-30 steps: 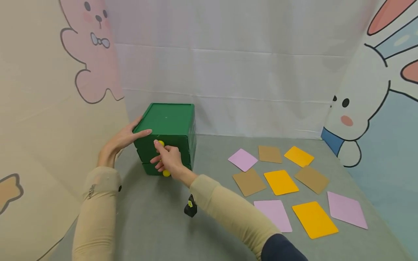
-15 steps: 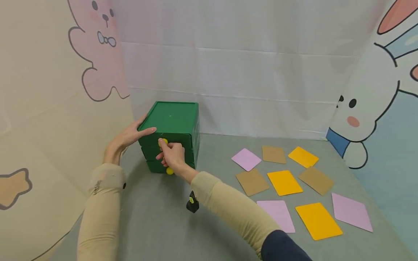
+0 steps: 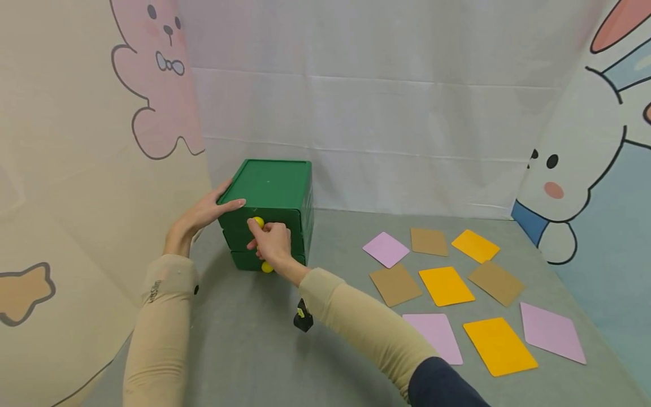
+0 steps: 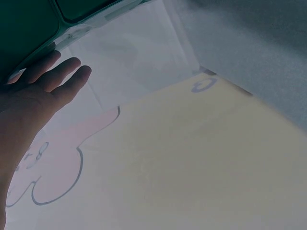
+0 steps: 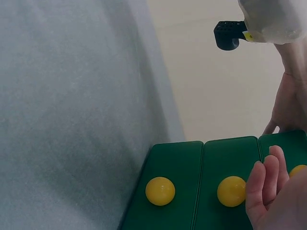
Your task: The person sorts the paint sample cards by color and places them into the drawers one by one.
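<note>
Grey table (image 3: 244, 350), right hand (image 3: 273, 243) at knob (image 3: 260, 221)

This looks like a small screened-off booth, set up for tabletop work; whether it stands in a home, a lab or an office cannot be told. A creased white cloth (image 3: 386, 124) hangs across the back, a beige sheet (image 3: 66, 220) printed with a pink cartoon animal (image 3: 160, 107) and a star (image 3: 25, 293) closes the left, and a blue sheet (image 3: 617, 243) with a white rabbit (image 3: 572, 164) closes the right. Between them lies a plain grey surface (image 3: 244, 350) with flat coloured cards (image 3: 446, 286) spread out and a green drawer box (image 3: 269, 183). Small black devices (image 3: 303, 319) at the person's cuffs (image 3: 319, 293) suggest a recording spot.
</note>
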### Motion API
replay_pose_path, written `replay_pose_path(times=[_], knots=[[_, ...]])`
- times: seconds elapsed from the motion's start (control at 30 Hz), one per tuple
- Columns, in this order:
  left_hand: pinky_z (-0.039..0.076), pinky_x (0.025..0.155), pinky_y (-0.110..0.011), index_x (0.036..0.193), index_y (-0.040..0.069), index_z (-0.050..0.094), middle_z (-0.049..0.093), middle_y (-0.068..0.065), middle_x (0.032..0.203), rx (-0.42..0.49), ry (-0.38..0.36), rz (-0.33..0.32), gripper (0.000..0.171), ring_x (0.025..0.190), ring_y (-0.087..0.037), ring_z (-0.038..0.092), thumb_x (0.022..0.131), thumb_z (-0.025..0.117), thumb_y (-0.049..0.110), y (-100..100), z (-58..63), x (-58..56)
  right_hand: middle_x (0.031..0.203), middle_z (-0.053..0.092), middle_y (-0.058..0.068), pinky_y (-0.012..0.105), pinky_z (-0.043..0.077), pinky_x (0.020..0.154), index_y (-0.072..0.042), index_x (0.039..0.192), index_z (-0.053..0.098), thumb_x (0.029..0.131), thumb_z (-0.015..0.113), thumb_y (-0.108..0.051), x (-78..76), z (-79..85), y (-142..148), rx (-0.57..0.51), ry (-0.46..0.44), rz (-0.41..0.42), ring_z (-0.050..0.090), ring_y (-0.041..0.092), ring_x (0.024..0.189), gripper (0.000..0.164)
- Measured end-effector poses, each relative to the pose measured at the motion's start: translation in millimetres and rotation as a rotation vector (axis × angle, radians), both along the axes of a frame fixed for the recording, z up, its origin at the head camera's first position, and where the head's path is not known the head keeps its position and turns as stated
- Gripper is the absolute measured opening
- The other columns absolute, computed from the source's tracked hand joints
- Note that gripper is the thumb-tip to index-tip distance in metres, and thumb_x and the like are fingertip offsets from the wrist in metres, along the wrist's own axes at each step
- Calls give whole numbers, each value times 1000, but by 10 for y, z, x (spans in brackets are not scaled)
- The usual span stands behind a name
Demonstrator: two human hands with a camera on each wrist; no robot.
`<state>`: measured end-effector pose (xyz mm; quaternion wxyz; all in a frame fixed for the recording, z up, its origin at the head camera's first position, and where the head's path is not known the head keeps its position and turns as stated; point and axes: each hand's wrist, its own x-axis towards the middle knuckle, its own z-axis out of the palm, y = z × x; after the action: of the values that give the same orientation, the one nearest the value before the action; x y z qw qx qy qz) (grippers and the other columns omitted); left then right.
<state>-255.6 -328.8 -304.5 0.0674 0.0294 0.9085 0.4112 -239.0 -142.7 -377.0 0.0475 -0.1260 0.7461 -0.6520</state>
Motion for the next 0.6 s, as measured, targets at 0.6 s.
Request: replay_pose_path(times=[0.6], knots=[[10, 112, -72, 155, 34, -5, -7, -6, 164, -31, 4, -27, 86, 150, -39, -4, 94, 52, 55, -189, -116, -165, 66, 71, 13, 24, 45, 40, 2, 87, 72, 94, 56, -49, 64, -57, 35, 83, 99, 32, 62, 32, 51, 54]])
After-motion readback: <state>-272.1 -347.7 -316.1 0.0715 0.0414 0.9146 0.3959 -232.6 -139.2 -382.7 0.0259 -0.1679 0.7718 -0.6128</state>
